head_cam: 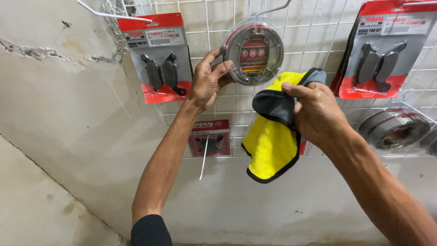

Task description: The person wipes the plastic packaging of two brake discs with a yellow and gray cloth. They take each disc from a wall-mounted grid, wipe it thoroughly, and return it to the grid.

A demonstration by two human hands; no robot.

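The left hand (207,82) grips the left edge of a round clear pack (253,52) hanging on the wire rack (318,41), fingers (223,68) curled around its rim. The right hand (316,114) clamps a yellow-and-grey cloth (271,141) just below the pack, beside red packs of brake pads (159,59).

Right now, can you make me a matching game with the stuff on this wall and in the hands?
Things:
1. round clear pack
2. yellow cloth
3. red card pack, top left
4. small red pack

Places:
A. held in the right hand
B. low on the wire rack, under the left forearm
C. gripped at its edge by the left hand
D. hanging on a white hook by the cracked wall

Pairs: 1-C, 2-A, 3-D, 4-B
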